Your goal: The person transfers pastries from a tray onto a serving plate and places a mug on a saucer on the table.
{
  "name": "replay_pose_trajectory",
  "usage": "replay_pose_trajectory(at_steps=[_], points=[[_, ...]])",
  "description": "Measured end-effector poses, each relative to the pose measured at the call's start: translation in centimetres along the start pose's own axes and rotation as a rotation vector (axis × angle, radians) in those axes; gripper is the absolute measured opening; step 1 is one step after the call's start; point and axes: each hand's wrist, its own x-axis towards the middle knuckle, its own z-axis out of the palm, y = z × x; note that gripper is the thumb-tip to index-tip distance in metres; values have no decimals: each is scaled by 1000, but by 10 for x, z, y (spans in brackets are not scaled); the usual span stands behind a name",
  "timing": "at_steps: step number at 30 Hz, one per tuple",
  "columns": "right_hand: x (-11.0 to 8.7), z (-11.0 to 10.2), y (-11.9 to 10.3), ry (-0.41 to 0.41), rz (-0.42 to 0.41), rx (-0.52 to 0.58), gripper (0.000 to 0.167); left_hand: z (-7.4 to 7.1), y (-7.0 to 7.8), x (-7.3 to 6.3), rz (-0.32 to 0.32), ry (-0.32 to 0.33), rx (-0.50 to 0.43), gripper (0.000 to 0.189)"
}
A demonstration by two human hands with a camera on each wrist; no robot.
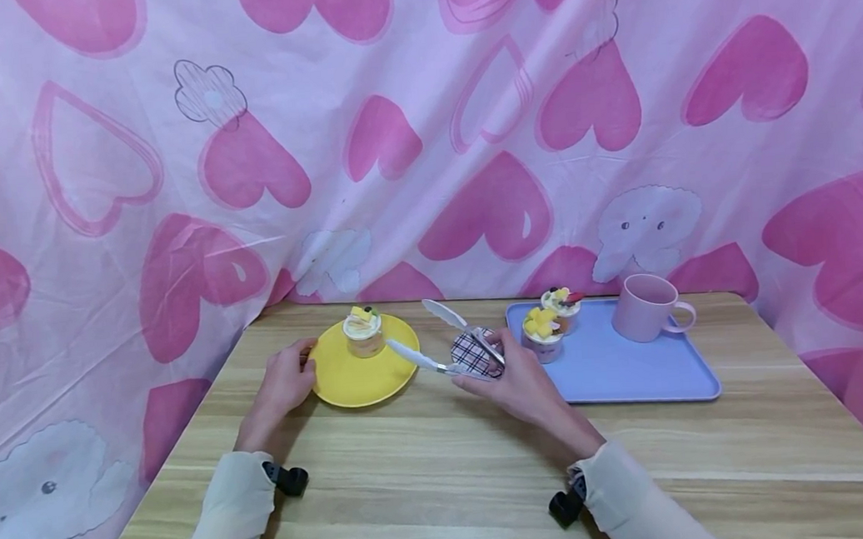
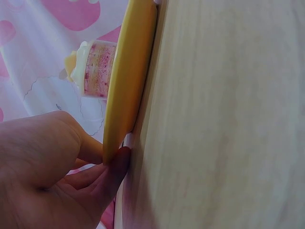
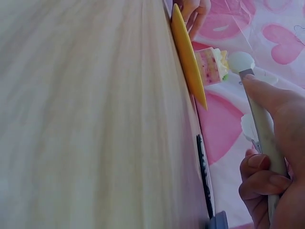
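Observation:
At the rim of a yellow plate (image 1: 365, 387), my left hand (image 1: 283, 387) pinches the edge, thumb above and fingers below in the left wrist view. On that plate stands a small clear dessert cup (image 1: 365, 341) with layered cake, cream and yellow fruit on top. My right hand (image 1: 520, 382) grips a pair of tongs (image 1: 413, 355), metal with white tips. The tongs' arms are spread and point toward the plate, with nothing between them. Below the tongs lies a round plaid coaster (image 1: 469, 352), partly hidden by the tongs and hand.
Right of the coaster, a lavender tray (image 1: 634, 379) carries two more dessert cups, one with yellow fruit (image 1: 542, 341) and one with red fruit (image 1: 563, 306) behind it, plus a pink mug (image 1: 641, 312). A heart-patterned curtain (image 1: 487, 207) hangs behind the wooden table (image 1: 417, 488).

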Motion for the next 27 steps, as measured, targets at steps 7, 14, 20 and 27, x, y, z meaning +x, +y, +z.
replay_pose_trajectory(at_steps=[7,14,20,27], points=[[-3,-12,6,15,12,-20,94,-1,1,0,-3,7,0,49],[-7,-24,11,46,13,-16,88,-1,0,0,-4,0,-8,50],[-11,-33,13,100,-17,-20,83,0,1,-1,1,1,-2,50],[-14,-44,17,166,-36,-62,75,0,1,-1,14,9,1,49]])
